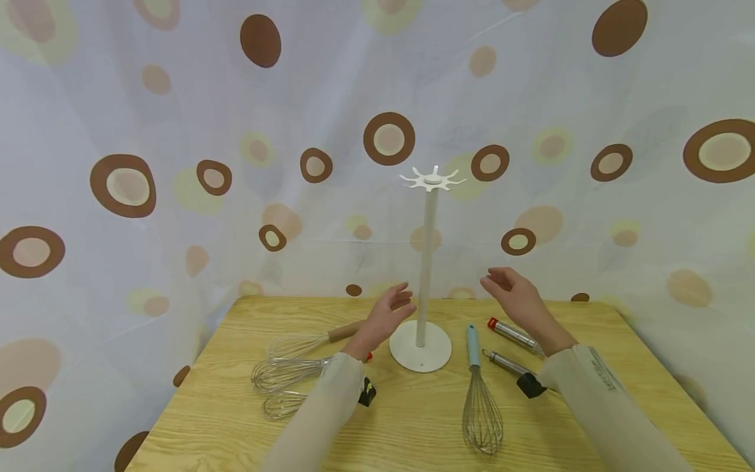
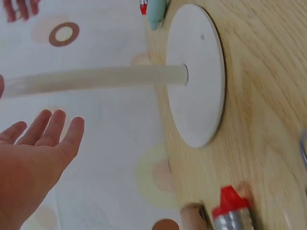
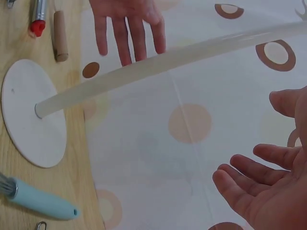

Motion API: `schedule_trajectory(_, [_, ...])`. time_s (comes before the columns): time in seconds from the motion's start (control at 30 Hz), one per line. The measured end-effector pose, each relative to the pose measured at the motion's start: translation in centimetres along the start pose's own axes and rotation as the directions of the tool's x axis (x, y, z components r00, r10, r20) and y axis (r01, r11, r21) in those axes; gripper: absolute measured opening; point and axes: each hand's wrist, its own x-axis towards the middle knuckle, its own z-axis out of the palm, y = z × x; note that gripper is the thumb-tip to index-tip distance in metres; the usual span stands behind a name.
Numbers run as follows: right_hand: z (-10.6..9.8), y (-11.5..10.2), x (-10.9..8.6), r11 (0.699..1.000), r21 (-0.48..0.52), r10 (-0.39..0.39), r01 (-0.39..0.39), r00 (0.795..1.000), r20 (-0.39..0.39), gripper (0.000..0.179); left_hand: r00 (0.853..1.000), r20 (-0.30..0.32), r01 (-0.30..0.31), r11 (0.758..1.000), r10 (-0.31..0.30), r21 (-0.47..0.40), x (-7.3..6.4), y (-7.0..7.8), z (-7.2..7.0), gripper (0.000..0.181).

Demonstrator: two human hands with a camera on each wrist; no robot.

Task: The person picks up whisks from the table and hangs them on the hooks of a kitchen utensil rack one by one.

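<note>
A white stand with a round base (image 1: 407, 359), a pole (image 1: 426, 262) and a ring of hooks (image 1: 433, 180) on top rises from the table. Just left of the pole, my left hand (image 1: 386, 318) is held in the air with its fingers loosely extended, apart from the pole in the left wrist view. My right hand (image 1: 519, 298) hovers farther off on the pole's right, its fingers relaxed and slightly bent. Neither hand holds anything. Below the right hand lie a whisk with a light-blue handle (image 1: 474, 347) and two metal handles (image 1: 513, 333), their far ends hidden by my arm.
Left of the base lie a whisk with a wooden handle (image 1: 345, 332), a metal whisk (image 1: 289, 373) and a smaller whisk (image 1: 284, 405), partly behind my left sleeve. They rest on a wood-grain table (image 1: 425, 426). A spotted curtain (image 1: 330, 98) hangs behind it.
</note>
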Motion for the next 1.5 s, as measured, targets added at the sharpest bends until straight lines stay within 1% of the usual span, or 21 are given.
schedule_trajectory(0.07, [0.2,-0.7,0.5,0.999,0.033,-0.018,0.018,1.000,0.009,0.071,1.000,0.001,-0.024,1.000,0.024,-0.002,0.6,0.2,0.8,0.058])
schedule_trajectory(0.13, [0.4,-1.5,1.0,0.998,0.057,-0.038,0.037,0.999,0.014,0.070,0.999,-0.011,-0.040,0.999,0.041,0.019,1.1,0.2,1.5,0.056])
schedule_trajectory(0.23, [0.8,-2.5,1.6,0.993,0.102,-0.063,0.061,0.998,0.016,0.065,0.996,-0.063,-0.064,0.996,0.068,0.066,1.9,0.0,2.4,0.050])
schedule_trajectory(0.37, [1.6,-3.7,2.2,0.988,0.138,-0.074,0.072,0.997,0.015,0.061,0.985,-0.144,-0.079,0.990,0.095,0.114,2.5,-0.4,3.2,0.040])
schedule_trajectory(0.4, [1.7,-3.9,2.3,0.988,0.139,-0.073,0.070,0.997,0.014,0.061,0.981,-0.159,-0.088,0.988,0.108,0.127,2.5,-0.5,3.3,0.038])
schedule_trajectory(0.5, [2.0,-4.7,2.7,0.988,0.136,-0.073,0.070,0.997,0.016,0.061,0.977,-0.175,-0.096,0.984,0.122,0.151,2.6,-0.8,3.6,0.035])
schedule_trajectory(0.63, [2.3,-6.1,3.3,0.987,0.137,-0.089,0.087,0.996,0.008,0.062,0.976,-0.173,-0.095,0.978,0.128,0.187,2.8,-1.1,3.7,0.034])
schedule_trajectory(0.73, [2.5,-7.3,4.0,0.980,0.156,-0.121,0.121,0.993,-0.014,0.060,0.976,-0.170,-0.099,0.974,0.135,0.204,3.0,-1.4,3.8,0.034])
schedule_trajectory(0.93, [3.4,-9.6,6.3,0.948,0.241,-0.196,0.210,0.977,-0.078,0.051,0.975,-0.151,-0.124,0.965,0.162,0.229,3.1,-1.9,3.5,0.032])
schedule_trajectory(1.07, [3.9,-10.6,7.5,0.932,0.268,-0.221,0.242,0.969,-0.106,0.046,0.982,-0.119,-0.115,0.960,0.149,0.257,3.2,-2.0,3.4,0.034])
schedule_trajectory(1.2, [4.2,-10.6,8.1,0.941,0.215,-0.232,0.260,0.962,-0.146,0.044,0.985,-0.103,-0.104,0.956,0.137,0.275,3.3,-2.3,3.4,0.034])
schedule_trajectory(1.3, [4.4,-10.3,8.2,0.949,0.169,-0.237,0.265,0.957,-0.171,0.042,0.984,-0.097,-0.116,0.952,0.148,0.282,3.2,-2.5,3.5,0.034])
schedule_trajectory(1.5, [4.7,-10.6,8.3,0.948,0.155,-0.250,0.279,0.951,-0.184,0.039,0.981,-0.097,-0.131,0.947,0.165,0.293,3.0,-2.1,3.2,0.028])
